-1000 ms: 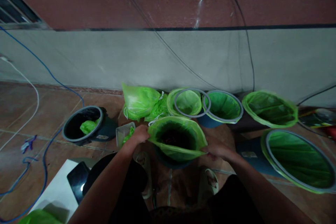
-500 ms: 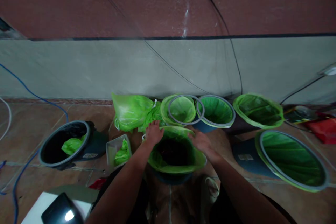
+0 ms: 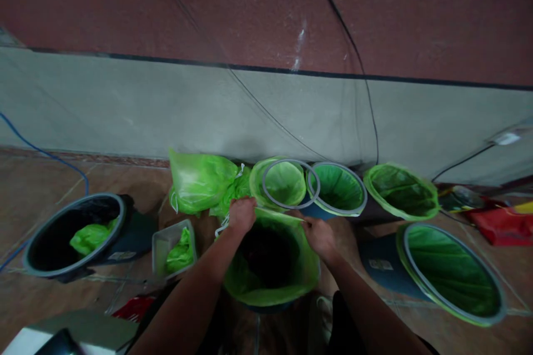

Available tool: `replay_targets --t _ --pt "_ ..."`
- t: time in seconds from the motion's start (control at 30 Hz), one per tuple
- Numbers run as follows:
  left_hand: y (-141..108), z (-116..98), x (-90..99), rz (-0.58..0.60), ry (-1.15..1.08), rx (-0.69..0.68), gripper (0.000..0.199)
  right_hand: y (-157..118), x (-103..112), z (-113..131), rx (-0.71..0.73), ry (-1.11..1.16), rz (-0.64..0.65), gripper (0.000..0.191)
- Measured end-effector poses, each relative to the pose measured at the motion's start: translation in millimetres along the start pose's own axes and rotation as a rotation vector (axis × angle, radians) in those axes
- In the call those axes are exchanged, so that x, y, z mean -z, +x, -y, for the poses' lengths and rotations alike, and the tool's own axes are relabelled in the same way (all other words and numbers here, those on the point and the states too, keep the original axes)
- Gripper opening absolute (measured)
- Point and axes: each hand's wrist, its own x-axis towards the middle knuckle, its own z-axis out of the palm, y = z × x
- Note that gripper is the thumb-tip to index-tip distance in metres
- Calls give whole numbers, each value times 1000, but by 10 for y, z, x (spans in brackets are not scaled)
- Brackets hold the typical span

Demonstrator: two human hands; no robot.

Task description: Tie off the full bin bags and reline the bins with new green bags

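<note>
A trash bin (image 3: 266,307) stands between my feet, its dark inside showing through the mouth of a green trash bag (image 3: 277,295) draped over the rim. My left hand (image 3: 242,214) is closed on the bag's far left edge, near a white drawstring (image 3: 222,226). At the far right edge, my right hand (image 3: 318,234) pinches the same bag, and the edge is pulled taut between both hands. Just beyond them, a loose grey ring (image 3: 266,186) rests across two lined bins, one with a pale green liner (image 3: 255,184) and one with a darker liner (image 3: 339,186).
More lined bins stand right: one by the wall (image 3: 433,212) and a large blue one (image 3: 377,269). Left are a black-lined bin (image 3: 31,258), a small tub (image 3: 155,252) and a filled green bag (image 3: 200,180). A blue cable (image 3: 45,153) crosses the floor.
Both hands have gone from lying at the bag's rim to gripping its far edge, now lifted and stretched straight. The view has tilted and shifted slightly.
</note>
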Motion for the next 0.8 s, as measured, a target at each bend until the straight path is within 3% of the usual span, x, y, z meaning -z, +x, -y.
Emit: replay_targets --t 0.17,0.4,0.53,0.63,0.73,0.8 --pt "-18 8 29 -108 12 43 32 -62 27 -21 1 51 -10 34" --pt "-31 -41 94 -154 -3 94 28 -115 -5 3 25 116 -82 34" --pt "-76 -26 109 -70 0 148 29 -127 -93 16 37 55 23 33" --pt "-96 42 122 -42 -5 168 45 -144 -117 9 36 22 129 41" --pt "-102 205 147 -5 -43 239 59 -163 -44 -58 41 39 161 53" --pt "-121 368 157 85 -66 300 69 -183 32 -148 49 58 159 54"
